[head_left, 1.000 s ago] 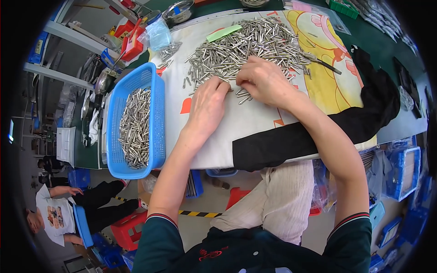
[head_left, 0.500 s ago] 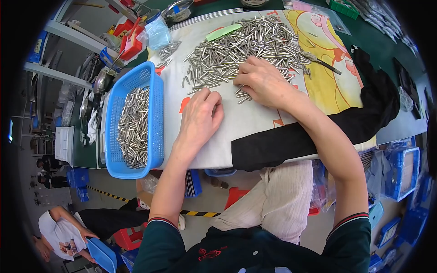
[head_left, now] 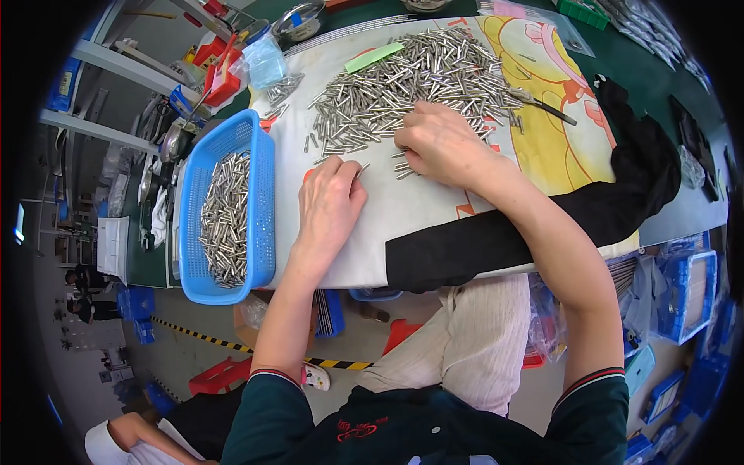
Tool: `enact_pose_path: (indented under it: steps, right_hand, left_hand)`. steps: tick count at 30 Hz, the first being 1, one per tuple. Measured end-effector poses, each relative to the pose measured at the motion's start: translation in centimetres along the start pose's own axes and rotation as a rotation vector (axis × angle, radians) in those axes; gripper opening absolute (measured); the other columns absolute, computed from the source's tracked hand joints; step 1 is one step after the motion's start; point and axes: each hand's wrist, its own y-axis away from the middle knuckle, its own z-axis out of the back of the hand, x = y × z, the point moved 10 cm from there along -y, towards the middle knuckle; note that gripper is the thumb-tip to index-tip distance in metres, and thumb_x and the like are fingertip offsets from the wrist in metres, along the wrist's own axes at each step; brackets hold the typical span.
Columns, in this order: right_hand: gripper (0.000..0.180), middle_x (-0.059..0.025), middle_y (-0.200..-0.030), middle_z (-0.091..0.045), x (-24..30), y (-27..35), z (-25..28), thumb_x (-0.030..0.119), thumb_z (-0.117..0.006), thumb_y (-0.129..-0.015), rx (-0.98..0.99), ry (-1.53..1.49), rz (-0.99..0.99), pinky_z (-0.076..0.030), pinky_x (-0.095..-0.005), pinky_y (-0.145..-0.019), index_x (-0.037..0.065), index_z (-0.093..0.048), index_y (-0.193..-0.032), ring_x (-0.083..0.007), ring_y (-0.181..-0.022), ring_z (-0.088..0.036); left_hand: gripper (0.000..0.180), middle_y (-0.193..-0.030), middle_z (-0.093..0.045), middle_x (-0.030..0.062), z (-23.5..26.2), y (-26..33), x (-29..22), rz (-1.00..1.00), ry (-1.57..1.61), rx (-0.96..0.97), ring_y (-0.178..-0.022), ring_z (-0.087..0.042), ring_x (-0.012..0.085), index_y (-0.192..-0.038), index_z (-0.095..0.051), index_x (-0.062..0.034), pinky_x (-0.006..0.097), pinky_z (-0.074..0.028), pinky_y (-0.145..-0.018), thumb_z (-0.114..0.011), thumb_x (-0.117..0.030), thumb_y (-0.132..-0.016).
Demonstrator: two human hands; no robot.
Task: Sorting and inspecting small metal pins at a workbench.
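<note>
- Pins (head_left: 418, 85), metal and short, lie in a loose pile on the white and yellow printed cloth (head_left: 380, 213), at 11 o'clock from the right hand (head_left: 446, 147).
- Left hand (head_left: 332, 198): rests over bare cloth, at 9 o'clock from the right hand and just apart from the pile. Thumb and forefinger pinch a single pin (head_left: 363, 169); the other fingers are curled in.
- Right hand: set at the near edge of the pile, fingers bent downward. Fingertips are hidden; whether they grip a pin cannot be told.
- Small pin group (head_left: 403, 167): just beside the right hand, at 8 o'clock.
- Blue basket (head_left: 264, 205): at 9 o'clock from the left hand, part filled with similar pins.
- Green strip (head_left: 373, 57): lies on the pile's 10 o'clock edge.
- Black-handled tool (head_left: 554, 111): at 2 o'clock from the right hand.
- Black fabric (head_left: 442, 252): at 6 o'clock from the right hand, passing beneath the right forearm.
</note>
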Motion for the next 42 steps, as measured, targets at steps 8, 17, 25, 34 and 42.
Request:
enact_pose_path:
  steps: [8,17,25,34,42]
  right_hand:
    - [0.006,-0.0086,-0.078,-0.059,-0.6,-0.1,2.3,0.006,-0.057,-0.068,-0.181,-0.094,-0.046,-0.046,-0.0372,-0.075,0.002,-0.060,-0.071,-0.0261,-0.084,-0.053]
    - [0.004,-0.0079,-0.077,-0.058,-0.9,-0.1,0.9,0.007,-0.058,-0.067,-0.081,-0.012,-0.046,-0.045,-0.0365,-0.074,0.004,-0.059,-0.069,-0.0253,-0.083,-0.053]
    - [0.005,-0.0075,-0.071,-0.059,-0.6,-0.1,0.8,0.009,-0.059,-0.065,0.104,-0.209,-0.078,-0.045,-0.0366,-0.072,0.003,-0.057,-0.065,-0.0251,-0.081,-0.055]
    - [0.007,-0.0080,-0.070,-0.059,1.3,0.1,-0.3,0.010,-0.060,-0.065,0.117,-0.163,0.023,-0.045,-0.0369,-0.075,0.003,-0.060,-0.067,-0.0254,-0.084,-0.054]
    - [0.009,-0.0082,-0.067,-0.058,-2.0,-0.1,1.1,0.010,-0.060,-0.065,0.033,-0.201,-0.132,-0.046,-0.0376,-0.068,0.002,-0.055,-0.064,-0.0255,-0.077,-0.055]
  left_hand:
    - [0.011,-0.077,-0.056,0.0105,0.9,0.7,-0.1,-0.039,0.090,-0.061,-0.072,-0.058,0.0308,-0.082,-0.062,-0.0032,0.040,-0.047,-0.065,-0.061,0.000,-0.072]
    - [0.009,-0.079,-0.054,0.0114,0.5,0.1,-2.1,-0.170,0.015,-0.006,-0.077,-0.056,0.0315,-0.086,-0.057,-0.0019,0.040,-0.046,-0.069,-0.059,0.001,-0.077]
    - [0.011,-0.078,-0.052,0.0138,-1.0,-0.5,-1.3,-0.127,-0.086,0.074,-0.077,-0.056,0.0328,-0.082,-0.050,-0.0002,0.043,-0.045,-0.068,-0.060,-0.001,-0.076]
    - [0.010,-0.081,-0.058,0.0159,1.2,0.2,-1.7,-0.074,0.191,-0.002,-0.074,-0.058,0.0339,-0.089,-0.053,0.0007,0.041,-0.046,-0.066,-0.057,0.002,-0.081]
    - [0.007,-0.080,-0.055,0.0126,0.6,-0.2,-4.9,-0.141,0.239,-0.061,-0.074,-0.058,0.0307,-0.081,-0.058,0.0014,0.040,-0.046,-0.064,-0.061,0.002,-0.075]
